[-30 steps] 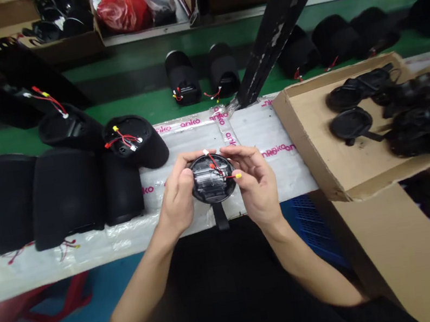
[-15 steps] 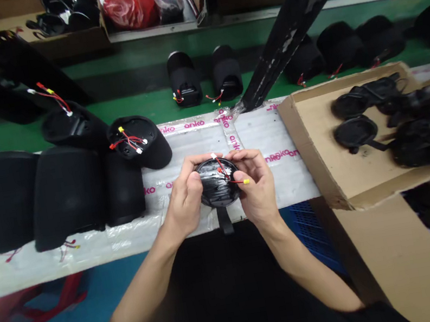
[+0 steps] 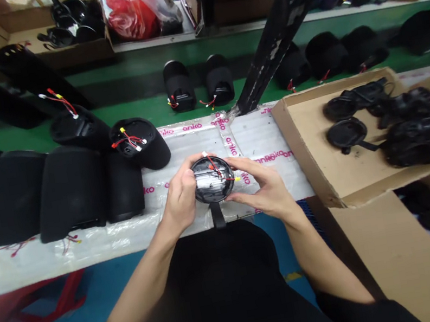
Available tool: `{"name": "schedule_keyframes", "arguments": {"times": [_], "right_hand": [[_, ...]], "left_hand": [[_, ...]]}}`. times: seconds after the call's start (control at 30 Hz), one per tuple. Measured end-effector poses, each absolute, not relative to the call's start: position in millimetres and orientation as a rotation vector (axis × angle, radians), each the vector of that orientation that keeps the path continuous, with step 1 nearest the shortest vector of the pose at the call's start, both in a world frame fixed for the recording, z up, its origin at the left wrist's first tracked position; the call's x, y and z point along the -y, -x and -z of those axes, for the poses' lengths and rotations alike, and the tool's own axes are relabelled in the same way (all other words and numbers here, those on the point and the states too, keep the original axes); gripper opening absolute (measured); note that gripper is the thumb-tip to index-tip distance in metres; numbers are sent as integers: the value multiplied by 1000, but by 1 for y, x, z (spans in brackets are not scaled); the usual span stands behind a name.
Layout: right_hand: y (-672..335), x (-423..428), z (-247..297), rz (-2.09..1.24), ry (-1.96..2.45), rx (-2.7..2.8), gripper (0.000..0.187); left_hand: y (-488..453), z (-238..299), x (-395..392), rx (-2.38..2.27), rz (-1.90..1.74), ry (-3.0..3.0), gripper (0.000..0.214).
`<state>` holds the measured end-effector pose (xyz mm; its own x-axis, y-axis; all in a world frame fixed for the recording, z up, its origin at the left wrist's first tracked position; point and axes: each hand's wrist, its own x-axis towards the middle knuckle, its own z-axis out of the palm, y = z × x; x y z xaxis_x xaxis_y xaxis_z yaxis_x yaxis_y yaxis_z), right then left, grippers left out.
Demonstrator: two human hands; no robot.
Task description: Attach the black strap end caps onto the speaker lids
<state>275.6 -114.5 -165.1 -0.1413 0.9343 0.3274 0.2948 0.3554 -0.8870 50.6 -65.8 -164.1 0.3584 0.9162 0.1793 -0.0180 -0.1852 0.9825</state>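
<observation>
Black and round, the housing is held to the left of the cardboard tray, above the near edge of the bench. Its hollow side faces up, showing a shiny pale panel and thin red wires that end in a white connector and a yellow connector. A short dark strap runs from its near side toward the person.

The left hand, on the side farther from the tray, is wrapped around the rim with its thumb along the upper edge. The right hand, on the side nearer the tray, is spread in a wide curve, fingers at the far rim and thumb at the near one; whether it bears any weight I cannot tell.

Inside the tray lie dark parts, among them a round piece with its own strap. Well left of the tray, a black cylinder shows wires at its recessed end, and farther left fabric-covered cylinders stand side by side. Just left of the tray's far corner rises a slanted, chipped post. Behind the tray, more black cylinders sit on a green surface.
</observation>
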Motion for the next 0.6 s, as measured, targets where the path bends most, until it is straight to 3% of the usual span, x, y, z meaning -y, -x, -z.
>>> {"name": "schedule_keyframes", "arguments": {"times": [0.27,0.37,0.47,0.6], "right_hand": [[-273,111,157,-1063,1111,1666,80],[-254,125,168,-1163,1044,1445,66],[-224,138,171,-1036,1172,1188,51],[-197,147,164,-883,1335,963,46]], "left_hand": [[-50,168,68,-846,-1068,-1465,55],[-56,168,72,-841,-1121,-1423,53],[-59,166,74,-890,-1134,-1426,53],[-60,164,80,-983,-1153,-1424,53]]}}
